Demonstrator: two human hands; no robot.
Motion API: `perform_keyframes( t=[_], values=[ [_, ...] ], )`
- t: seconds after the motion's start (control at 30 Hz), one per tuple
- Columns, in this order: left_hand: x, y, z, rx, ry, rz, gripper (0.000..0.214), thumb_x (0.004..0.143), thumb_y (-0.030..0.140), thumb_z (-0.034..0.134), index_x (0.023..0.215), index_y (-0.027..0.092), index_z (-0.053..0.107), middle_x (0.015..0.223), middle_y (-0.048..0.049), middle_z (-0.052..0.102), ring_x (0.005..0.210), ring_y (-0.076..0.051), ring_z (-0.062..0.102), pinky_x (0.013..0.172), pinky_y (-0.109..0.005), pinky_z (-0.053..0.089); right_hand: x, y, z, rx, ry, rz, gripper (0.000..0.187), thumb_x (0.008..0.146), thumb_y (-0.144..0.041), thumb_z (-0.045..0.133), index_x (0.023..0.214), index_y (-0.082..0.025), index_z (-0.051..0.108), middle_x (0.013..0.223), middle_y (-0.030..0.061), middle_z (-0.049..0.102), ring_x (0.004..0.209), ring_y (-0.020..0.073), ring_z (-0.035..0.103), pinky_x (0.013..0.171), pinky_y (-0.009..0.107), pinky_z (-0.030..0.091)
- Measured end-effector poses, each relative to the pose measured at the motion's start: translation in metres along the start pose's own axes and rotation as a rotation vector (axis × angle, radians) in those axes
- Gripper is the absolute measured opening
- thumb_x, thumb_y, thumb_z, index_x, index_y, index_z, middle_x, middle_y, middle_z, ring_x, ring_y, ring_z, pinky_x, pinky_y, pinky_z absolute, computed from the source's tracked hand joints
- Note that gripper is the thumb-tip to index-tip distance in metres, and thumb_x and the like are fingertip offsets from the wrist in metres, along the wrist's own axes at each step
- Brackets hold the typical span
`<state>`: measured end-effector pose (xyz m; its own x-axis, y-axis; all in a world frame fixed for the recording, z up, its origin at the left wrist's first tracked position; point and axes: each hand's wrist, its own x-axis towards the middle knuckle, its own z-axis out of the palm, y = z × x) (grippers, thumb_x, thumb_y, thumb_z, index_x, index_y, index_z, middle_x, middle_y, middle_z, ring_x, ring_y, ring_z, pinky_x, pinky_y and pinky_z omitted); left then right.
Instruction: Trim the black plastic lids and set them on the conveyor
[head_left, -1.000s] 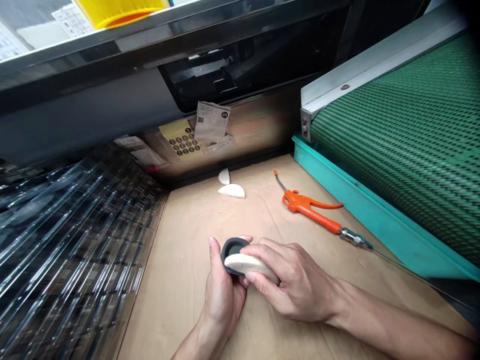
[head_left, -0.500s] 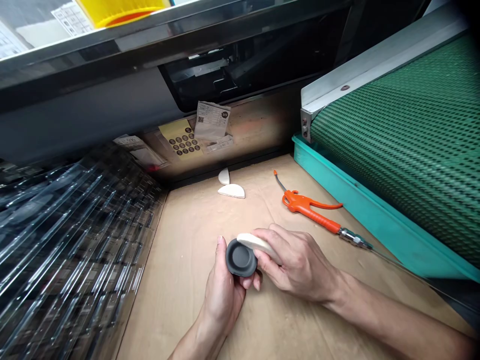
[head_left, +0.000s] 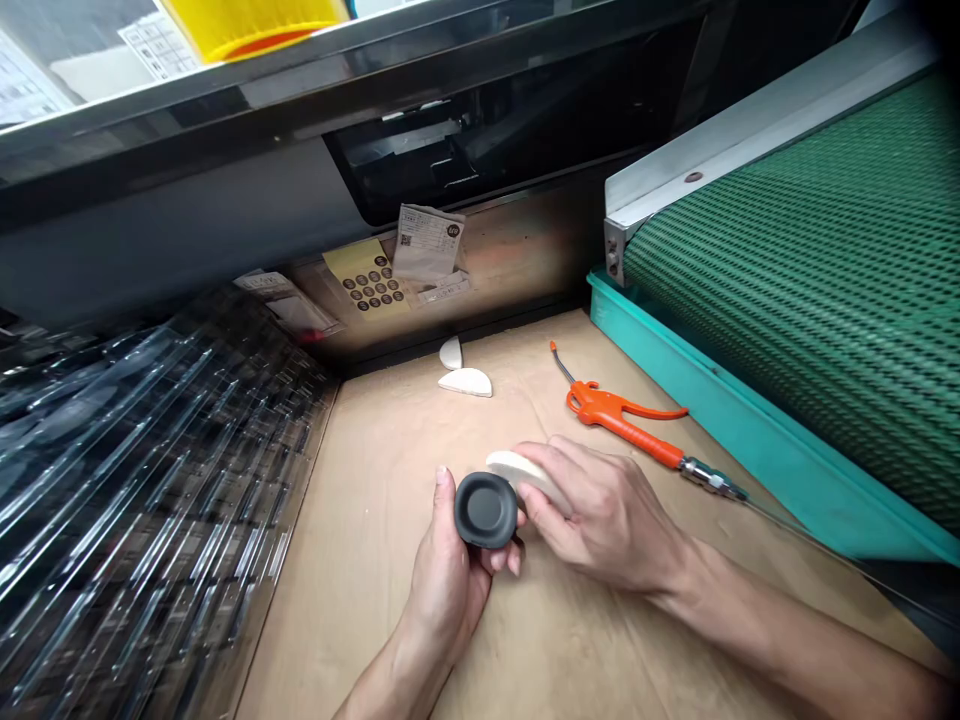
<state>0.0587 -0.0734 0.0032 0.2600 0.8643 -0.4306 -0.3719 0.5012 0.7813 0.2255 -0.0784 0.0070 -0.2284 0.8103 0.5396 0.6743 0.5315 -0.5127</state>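
Okay, left hand: grip wrapped round a dark cup, thumb up along its left edge, fingers under and behind, hollow face turned up to the camera. Right hand: grip narrow, thumb and fingers pinching a pale pad at the cup's upper right rim; cannot tell if pad and cup touch. Both are up in the hands over the near part of the bench. To do this well, I'd hold the cup firm but not squeezed, left thumb clear of the rim, and work the pad lightly with its flat or edge square to the surface, turning the cup rather than twisting the right wrist. Pad looks soft, so a hard pinch would probably bend it. Room: bare bench on the near side and between hands and the two loose pale pieces by the back panel. Left limit is the stack of clear plastic trays; right limit the teal bin wall under the green belt. Orange air gun lies just beyond the right hand, so the knuckles best swing low of it.
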Motion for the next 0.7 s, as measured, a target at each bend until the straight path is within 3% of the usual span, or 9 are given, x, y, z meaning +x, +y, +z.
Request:
perform_keyframes(
  t=[0.17, 0.27, 0.33, 0.43, 0.5, 0.63, 0.7],
  values=[
    [0.0, 0.0, 0.001, -0.048, 0.004, 0.014, 0.06, 0.093, 0.066, 0.044, 0.067, 0.014, 0.061, 0.049, -0.0001, 0.047, 0.049, -0.012, 0.043, 0.054, -0.025, 0.044, -0.002, 0.002, 0.002, 0.073, -0.037, -0.112, 0.031, 0.095, -0.019, 0.048, 0.124, -0.013, 0.057, 0.095, 0.0048, 0.062, 0.08, 0.0188, 0.06, 0.069, 0.031, 0.046],
    [-0.001, 0.0, 0.003, -0.065, -0.005, 0.009, 0.056, 0.094, 0.064, 0.043, 0.08, 0.014, 0.065, 0.053, -0.0003, 0.051, 0.049, -0.011, 0.044, 0.054, -0.023, 0.043, -0.003, -0.001, 0.004, 0.016, -0.046, -0.192, 0.033, 0.095, -0.017, 0.047, 0.125, -0.01, 0.057, 0.092, 0.0056, 0.06, 0.077, 0.0192, 0.057, 0.065, 0.032, 0.043],
    [-0.001, 0.0, 0.003, -0.06, -0.007, 0.011, 0.057, 0.094, 0.063, 0.042, 0.078, 0.013, 0.064, 0.053, -0.0006, 0.051, 0.049, -0.011, 0.044, 0.054, -0.024, 0.043, -0.002, -0.001, 0.005, -0.036, -0.03, -0.202, 0.032, 0.096, -0.017, 0.047, 0.126, -0.01, 0.057, 0.089, 0.0048, 0.059, 0.074, 0.0186, 0.056, 0.063, 0.032, 0.042],
    [-0.001, 0.0, 0.003, -0.043, -0.009, 0.026, 0.06, 0.095, 0.064, 0.04, 0.074, 0.013, 0.063, 0.051, -0.0008, 0.049, 0.049, -0.012, 0.044, 0.054, -0.025, 0.043, -0.001, -0.001, 0.002, -0.075, -0.024, -0.2, 0.033, 0.095, -0.017, 0.048, 0.126, -0.012, 0.059, 0.085, 0.0037, 0.057, 0.072, 0.0181, 0.056, 0.061, 0.031, 0.041],
    [-0.001, 0.001, 0.003, -0.038, -0.005, 0.039, 0.06, 0.095, 0.064, 0.04, 0.081, 0.012, 0.066, 0.051, 0.0, 0.048, 0.049, -0.012, 0.044, 0.054, -0.025, 0.042, 0.0, -0.001, -0.002, -0.038, -0.044, -0.167, 0.035, 0.092, -0.016, 0.049, 0.125, -0.013, 0.06, 0.086, 0.004, 0.06, 0.073, 0.0182, 0.058, 0.062, 0.031, 0.042],
    [-0.002, 0.001, 0.004, -0.062, 0.044, 0.03, 0.061, 0.092, 0.065, 0.046, 0.11, 0.011, 0.067, 0.056, 0.0007, 0.052, 0.05, -0.011, 0.046, 0.053, -0.024, 0.042, 0.001, -0.005, -0.008, 0.2, -0.157, -0.062, 0.029, 0.086, -0.015, 0.05, 0.109, -0.019, 0.066, 0.087, 0.0026, 0.064, 0.072, 0.0171, 0.06, 0.065, 0.029, 0.046],
    [-0.002, 0.0, 0.004, -0.073, 0.069, 0.024, 0.06, 0.091, 0.064, 0.049, 0.11, 0.011, 0.068, 0.059, -0.0003, 0.055, 0.049, -0.01, 0.046, 0.051, -0.022, 0.04, 0.001, -0.006, -0.009, 0.305, -0.197, -0.042, 0.026, 0.085, -0.016, 0.051, 0.105, -0.02, 0.067, 0.086, 0.0021, 0.064, 0.072, 0.0167, 0.06, 0.065, 0.028, 0.047]
  ],
)
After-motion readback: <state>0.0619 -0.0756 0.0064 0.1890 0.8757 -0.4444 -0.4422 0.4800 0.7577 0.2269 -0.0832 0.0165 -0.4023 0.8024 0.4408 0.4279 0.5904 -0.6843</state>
